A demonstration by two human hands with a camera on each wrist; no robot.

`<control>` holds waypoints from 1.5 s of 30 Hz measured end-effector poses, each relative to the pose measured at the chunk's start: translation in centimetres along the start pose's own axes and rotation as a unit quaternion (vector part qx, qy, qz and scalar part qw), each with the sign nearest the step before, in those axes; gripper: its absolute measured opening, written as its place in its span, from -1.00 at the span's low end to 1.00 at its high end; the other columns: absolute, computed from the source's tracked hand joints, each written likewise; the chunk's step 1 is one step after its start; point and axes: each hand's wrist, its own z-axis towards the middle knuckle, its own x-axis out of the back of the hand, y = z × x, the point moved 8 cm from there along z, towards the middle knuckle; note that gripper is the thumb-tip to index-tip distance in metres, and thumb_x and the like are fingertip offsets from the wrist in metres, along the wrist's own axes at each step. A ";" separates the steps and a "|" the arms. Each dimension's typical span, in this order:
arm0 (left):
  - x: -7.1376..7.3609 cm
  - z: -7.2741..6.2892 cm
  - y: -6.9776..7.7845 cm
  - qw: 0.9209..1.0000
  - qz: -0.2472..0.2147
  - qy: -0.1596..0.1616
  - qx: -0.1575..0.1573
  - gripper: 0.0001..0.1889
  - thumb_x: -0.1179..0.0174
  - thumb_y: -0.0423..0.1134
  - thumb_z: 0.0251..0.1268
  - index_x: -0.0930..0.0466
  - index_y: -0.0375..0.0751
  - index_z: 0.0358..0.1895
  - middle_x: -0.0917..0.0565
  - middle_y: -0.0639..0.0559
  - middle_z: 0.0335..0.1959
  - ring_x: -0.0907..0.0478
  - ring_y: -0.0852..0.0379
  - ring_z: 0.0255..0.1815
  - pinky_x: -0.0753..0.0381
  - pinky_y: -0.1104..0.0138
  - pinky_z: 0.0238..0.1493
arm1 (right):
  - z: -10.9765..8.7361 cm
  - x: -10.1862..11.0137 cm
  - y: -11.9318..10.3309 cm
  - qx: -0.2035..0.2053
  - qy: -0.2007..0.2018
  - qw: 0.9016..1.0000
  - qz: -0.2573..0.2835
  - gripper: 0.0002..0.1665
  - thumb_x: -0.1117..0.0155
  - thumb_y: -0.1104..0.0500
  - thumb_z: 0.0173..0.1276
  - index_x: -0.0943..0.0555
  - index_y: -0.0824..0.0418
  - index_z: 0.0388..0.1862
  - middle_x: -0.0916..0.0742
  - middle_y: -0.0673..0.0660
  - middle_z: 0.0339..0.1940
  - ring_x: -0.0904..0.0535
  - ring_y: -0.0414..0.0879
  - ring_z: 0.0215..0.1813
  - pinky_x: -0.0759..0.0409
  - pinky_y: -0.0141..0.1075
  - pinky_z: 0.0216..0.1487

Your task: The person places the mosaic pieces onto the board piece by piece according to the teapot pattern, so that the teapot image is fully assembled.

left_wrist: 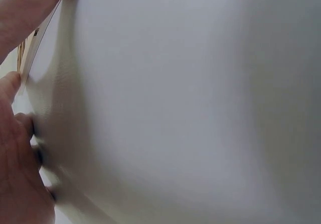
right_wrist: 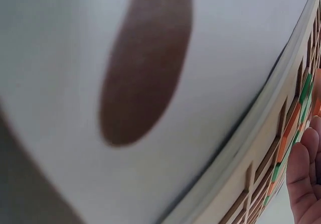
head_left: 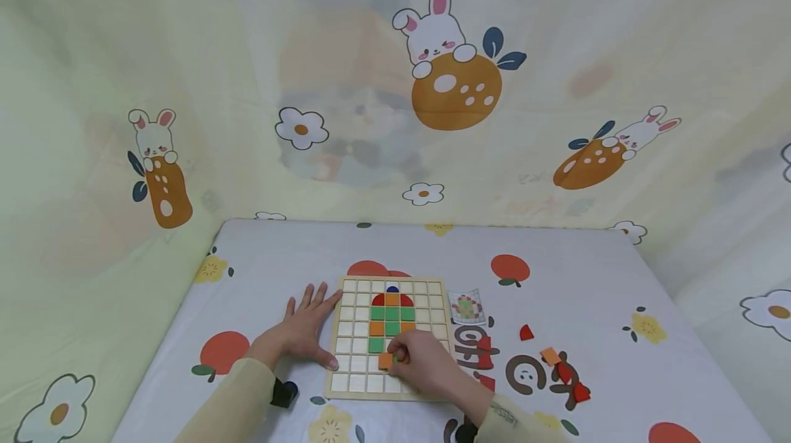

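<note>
A wooden grid board [head_left: 429,295] lies flat on the cloth, its middle cells filled with green, orange and red tiles and a blue one at the top. My left hand [head_left: 299,334] is spread along the board's left edge, thumb and index fingertip at the frame. Over the lower middle cells, my right hand [head_left: 426,364] pinches an orange square tile [head_left: 386,361] between thumb and fingers. A bit of green shows beside those fingertips. The right wrist view has the curled fingers [right_wrist: 300,171] close over the board's tiles.
A small picture card [head_left: 467,307] lies at the board's upper right. Loose red pieces [head_left: 526,332] and an orange square [head_left: 551,356] are scattered to the right, with more red pieces [head_left: 485,354] by the board's right edge. Printed cloth walls [head_left: 358,175] rise behind and at the sides.
</note>
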 end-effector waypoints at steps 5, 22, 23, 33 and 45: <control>-0.2 0.1 0.0 1.000 0.001 -0.003 -0.001 0.39 -0.67 0.19 -0.31 0.02 0.06 0.68 0.14 -0.19 0.72 0.39 -0.31 0.72 0.37 -0.35 0.59 | 0.3 -0.5 -0.3 0.007 -0.001 1.000 -0.015 -0.83 -0.53 0.25 0.22 -0.73 0.22 -0.22 -0.56 -0.09 -0.50 -0.40 -0.26 -0.41 -0.42 -0.40 -0.32; 0.0 0.2 -0.1 1.000 0.012 -0.003 0.009 0.39 -0.67 0.20 -0.32 0.02 0.05 0.67 0.13 -0.20 0.72 0.38 -0.31 0.72 0.35 -0.35 0.60 | 1.0 -1.0 -1.1 0.011 0.003 0.998 -0.054 -0.81 -0.58 0.22 0.17 -0.75 0.21 -0.25 -0.57 -0.10 -0.51 -0.39 -0.28 -0.41 -0.42 -0.42 -0.34; 0.0 0.2 0.0 1.000 0.012 -0.002 0.009 0.39 -0.67 0.20 -0.32 0.01 0.05 0.67 0.13 -0.20 0.72 0.38 -0.31 0.72 0.35 -0.35 0.60 | 1.0 -1.0 -1.1 0.010 0.003 0.998 -0.054 -0.80 -0.58 0.22 0.16 -0.75 0.20 -0.26 -0.57 -0.09 -0.51 -0.39 -0.28 -0.41 -0.42 -0.42 -0.34; 0.1 0.0 0.1 1.000 0.011 -0.002 0.009 0.39 -0.67 0.21 -0.33 0.00 0.03 0.67 0.12 -0.22 0.72 0.35 -0.34 0.71 0.33 -0.36 0.59 | 1.1 -1.1 -1.2 -0.001 0.009 0.998 -0.062 -0.82 -0.59 0.18 0.17 -0.74 0.18 -0.29 -0.55 -0.11 -0.53 -0.38 -0.28 -0.43 -0.41 -0.42 -0.37; 0.0 0.1 0.0 1.000 0.003 -0.001 0.013 0.38 -0.67 0.19 -0.33 -0.01 0.06 0.67 0.12 -0.20 0.72 0.37 -0.32 0.72 0.35 -0.36 0.59 | 1.2 -1.1 -1.2 -0.001 0.020 0.997 -0.073 -0.80 -0.61 0.16 0.15 -0.73 0.17 -0.33 -0.54 -0.10 -0.54 -0.37 -0.28 -0.44 -0.39 -0.43 -0.39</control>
